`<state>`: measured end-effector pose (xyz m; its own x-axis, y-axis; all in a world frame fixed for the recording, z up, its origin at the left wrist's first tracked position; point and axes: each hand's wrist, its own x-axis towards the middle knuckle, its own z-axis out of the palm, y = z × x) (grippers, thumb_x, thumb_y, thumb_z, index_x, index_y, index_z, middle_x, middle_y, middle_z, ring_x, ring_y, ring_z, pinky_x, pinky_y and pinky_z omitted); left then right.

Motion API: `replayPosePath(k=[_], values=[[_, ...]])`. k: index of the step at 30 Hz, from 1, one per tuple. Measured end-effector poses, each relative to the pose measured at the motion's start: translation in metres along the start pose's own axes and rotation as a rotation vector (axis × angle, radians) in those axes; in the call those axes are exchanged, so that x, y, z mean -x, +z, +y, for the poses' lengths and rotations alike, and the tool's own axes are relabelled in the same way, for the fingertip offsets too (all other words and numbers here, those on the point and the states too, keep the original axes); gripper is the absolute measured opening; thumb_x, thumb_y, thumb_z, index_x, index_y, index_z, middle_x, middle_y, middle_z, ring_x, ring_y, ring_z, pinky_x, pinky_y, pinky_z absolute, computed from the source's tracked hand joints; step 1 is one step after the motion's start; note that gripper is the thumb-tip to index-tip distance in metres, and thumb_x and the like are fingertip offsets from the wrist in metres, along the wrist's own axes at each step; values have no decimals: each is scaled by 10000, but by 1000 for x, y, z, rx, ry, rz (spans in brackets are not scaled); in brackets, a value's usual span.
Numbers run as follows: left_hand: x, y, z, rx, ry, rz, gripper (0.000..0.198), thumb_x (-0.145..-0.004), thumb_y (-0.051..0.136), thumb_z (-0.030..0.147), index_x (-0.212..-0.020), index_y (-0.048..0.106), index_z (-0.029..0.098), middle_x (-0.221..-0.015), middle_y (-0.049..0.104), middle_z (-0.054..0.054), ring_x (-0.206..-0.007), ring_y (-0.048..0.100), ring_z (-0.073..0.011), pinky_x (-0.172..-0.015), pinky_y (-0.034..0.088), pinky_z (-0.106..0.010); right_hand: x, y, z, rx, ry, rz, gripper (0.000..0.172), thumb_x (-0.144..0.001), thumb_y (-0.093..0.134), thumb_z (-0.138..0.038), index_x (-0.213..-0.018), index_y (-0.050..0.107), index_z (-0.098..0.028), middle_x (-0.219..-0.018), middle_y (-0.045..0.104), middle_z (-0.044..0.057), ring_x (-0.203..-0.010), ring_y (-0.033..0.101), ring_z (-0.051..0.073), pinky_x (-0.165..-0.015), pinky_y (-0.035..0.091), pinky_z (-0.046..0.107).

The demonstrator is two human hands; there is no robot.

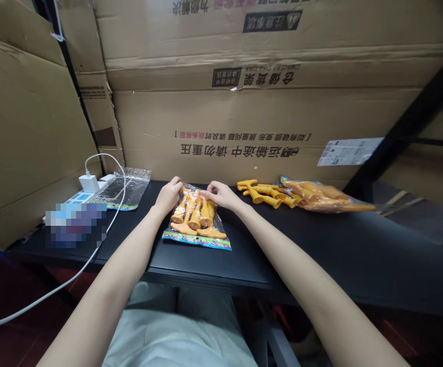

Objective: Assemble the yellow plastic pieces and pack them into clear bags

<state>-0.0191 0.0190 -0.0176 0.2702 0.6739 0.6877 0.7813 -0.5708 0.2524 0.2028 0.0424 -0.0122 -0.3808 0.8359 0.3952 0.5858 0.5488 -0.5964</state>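
Observation:
A clear plastic bag with several orange hammer-shaped pieces inside lies on the black table, its colourful printed edge toward me. At the bag's far left corner, my left hand has its fingers pinched on the plastic. My right hand is closed at the far right corner of the same bag, thumb and fingers together on its edge.
Loose orange pieces lie to the right, beside another filled bag. Empty clear bags rest at the back left, near a white charger and its cable. Cardboard stands behind the table.

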Motion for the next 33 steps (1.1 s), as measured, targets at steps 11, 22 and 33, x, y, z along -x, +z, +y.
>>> replayPosePath(k=[11, 22, 33], values=[[0, -1, 7, 52, 73, 146, 209, -755, 405, 10, -740, 519, 185, -916, 541, -65, -793, 542, -148, -725, 435, -250, -38, -7, -15, -613, 481, -802, 470, -520, 863, -321, -913, 685, -134, -891, 727, 56, -804, 680, 170, -792, 536, 277], [-7, -3, 8, 456, -305, 466, 227, -723, 411, 66, -585, 543, 188, -907, 579, -56, -955, 561, -181, -911, 424, -323, -39, 7, 0, -721, 581, -400, 280, -630, 821, -264, -828, 699, -107, -845, 737, 100, -702, 684, 164, -678, 564, 235], [-12, 6, -17, 846, -894, 601, 182, -663, 389, 93, -622, 547, 174, -685, 583, -2, -675, 602, -125, -665, 449, -245, -24, -38, 28, -861, 615, 255, 114, -826, 622, -178, -897, 602, -91, -721, 684, 87, -659, 656, 165, -671, 564, 318]])
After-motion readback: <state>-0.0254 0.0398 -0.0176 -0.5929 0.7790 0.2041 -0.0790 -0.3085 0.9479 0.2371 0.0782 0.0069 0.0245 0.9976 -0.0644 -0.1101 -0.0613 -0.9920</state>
